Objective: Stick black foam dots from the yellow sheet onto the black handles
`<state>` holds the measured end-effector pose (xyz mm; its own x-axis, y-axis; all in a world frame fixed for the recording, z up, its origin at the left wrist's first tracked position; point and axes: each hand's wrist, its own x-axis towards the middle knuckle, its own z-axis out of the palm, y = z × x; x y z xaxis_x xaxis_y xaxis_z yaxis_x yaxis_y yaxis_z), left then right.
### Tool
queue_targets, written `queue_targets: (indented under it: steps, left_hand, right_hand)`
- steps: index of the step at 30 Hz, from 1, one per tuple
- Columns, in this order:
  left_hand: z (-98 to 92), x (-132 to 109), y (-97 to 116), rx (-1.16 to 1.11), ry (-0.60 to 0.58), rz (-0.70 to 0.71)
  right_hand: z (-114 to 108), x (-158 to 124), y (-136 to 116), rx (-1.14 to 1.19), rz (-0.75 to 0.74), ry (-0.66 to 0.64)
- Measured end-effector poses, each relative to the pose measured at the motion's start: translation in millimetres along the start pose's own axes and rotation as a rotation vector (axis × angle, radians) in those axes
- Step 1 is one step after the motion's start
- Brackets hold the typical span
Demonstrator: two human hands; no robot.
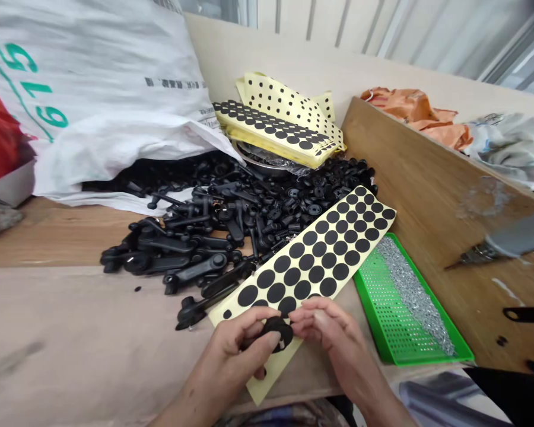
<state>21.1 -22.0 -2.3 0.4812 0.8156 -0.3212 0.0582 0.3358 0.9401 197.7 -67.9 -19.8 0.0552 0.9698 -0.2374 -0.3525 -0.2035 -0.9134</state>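
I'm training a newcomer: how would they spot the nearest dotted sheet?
Find the heap of black parts. From its right side, a pale yellow sheet of black discs slants to the front, beside the green tray. Unlike the stacked sheets behind, it lies singly.

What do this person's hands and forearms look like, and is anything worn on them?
The left hand and right hand are ungloved; no ring or watch shows. The visible parts of the left forearm and right forearm show no sleeve or bracelet.

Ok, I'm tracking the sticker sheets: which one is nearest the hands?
The pale-yellow sheet lying diagonally beside the green tray; the other sheets are piled farther back.
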Motion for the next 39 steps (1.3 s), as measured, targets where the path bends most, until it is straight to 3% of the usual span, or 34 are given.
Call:
queue_targets:
  steps: [5,7,12,18,23,27,31,35,39]
  left_hand:
    - [6.1,-5,-1,0.035,0.035,0.006]
    - [5.3,-6,0,-0.027,0.022,-0.026]
    - [-3.0,-13,3,-0.408,0.009,-0.223]
    - [3.9,-18,-10,-0.676,0.003,-0.2]
    - [10.3,-23,-13,-0.649,0.003,-0.183]
    - [2.5,-32,-11,-0.565,-0.034,-0.217]
    - [-6.4,-41,-18,-0.524,0.013,-0.25]
    - [-8.3,-48,-28,-0.563,0.096,-0.206]
    - [-6.0,-48,-29,-0.651,0.103,-0.17]
  right_hand:
    - [15,-5,-4,-0.53,-0.212,-0.14]
    - [19,-7,-6,-0.603,-0.233,-0.175]
    - [21,-5,-5,-0.357,-0.17,-0.149]
    - [26,-7,-7,-0.602,-0.194,-0.268]
    - [30,-13,-6,-0.711,-0.247,-0.295]
    - [35,-17,4,-0.572,-0.168,-0.285]
    - [44,-17,14,-0.43,-0.095,-0.308]
    - [52,-16,24,-0.403,0.002,-0.324]
    - [56,-15,28,-0.41,0.049,-0.338]
